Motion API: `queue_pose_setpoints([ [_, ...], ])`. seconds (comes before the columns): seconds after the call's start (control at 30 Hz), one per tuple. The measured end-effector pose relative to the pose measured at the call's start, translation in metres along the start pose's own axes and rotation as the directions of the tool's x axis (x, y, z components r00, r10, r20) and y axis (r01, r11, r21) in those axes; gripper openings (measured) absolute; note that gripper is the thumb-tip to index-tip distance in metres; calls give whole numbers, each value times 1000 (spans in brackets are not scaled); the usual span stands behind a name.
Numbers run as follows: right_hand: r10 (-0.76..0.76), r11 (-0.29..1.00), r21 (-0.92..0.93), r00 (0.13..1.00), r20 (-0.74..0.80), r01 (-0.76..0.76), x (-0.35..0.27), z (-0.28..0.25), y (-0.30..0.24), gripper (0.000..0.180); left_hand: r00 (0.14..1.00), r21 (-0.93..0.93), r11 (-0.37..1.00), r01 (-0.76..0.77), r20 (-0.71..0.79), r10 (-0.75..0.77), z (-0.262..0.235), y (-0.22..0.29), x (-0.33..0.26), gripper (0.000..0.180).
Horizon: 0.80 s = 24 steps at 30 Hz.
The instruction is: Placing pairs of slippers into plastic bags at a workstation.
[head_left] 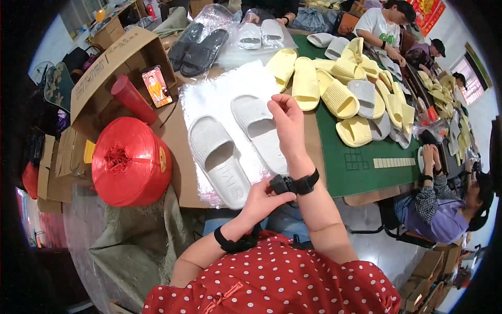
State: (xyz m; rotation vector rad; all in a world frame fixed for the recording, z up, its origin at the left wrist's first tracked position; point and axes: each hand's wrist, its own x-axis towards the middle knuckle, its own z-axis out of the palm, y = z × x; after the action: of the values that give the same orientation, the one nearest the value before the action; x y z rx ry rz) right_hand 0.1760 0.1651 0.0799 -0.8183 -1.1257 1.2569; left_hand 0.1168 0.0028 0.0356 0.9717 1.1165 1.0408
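Observation:
My left hand (261, 200) closes on a small black device (282, 184) strapped at my right wrist, thumb and fingers around its side. Above the right-hand slipper, my right hand (287, 121) is raised with loosely bent fingers and nothing visible in them. Two light grey slide slippers lie side by side in front of me: the left slipper (226, 175) and the right slipper (270, 149), partly covered by my right hand. Under them is a stack of thin, shiny white plastic sheets or bags (201, 99).
Yellow slippers (306, 86) and some grey ones are piled on the green mat (334, 162) at right. A red twine roll (125, 167), red cup (132, 97), phone (156, 88) and cardboard box (112, 63) stand left. Bagged black slippers (205, 51) lie behind. Several people work nearby.

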Motion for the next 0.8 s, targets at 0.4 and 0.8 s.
queue_pose_setpoints([
  [0.4, -581, 397, -600, 696, 422, 695, -7, -4, -5, 14, 972, -328, 915, 236, 60, -229, -9, -3, 10, 28],
  [0.8, 617, 17, 858, 680, 395, -514, 11, -34, 14, 5, 999, -154, 987, 43, 17, -41, 4, 1, -2, 32],
])
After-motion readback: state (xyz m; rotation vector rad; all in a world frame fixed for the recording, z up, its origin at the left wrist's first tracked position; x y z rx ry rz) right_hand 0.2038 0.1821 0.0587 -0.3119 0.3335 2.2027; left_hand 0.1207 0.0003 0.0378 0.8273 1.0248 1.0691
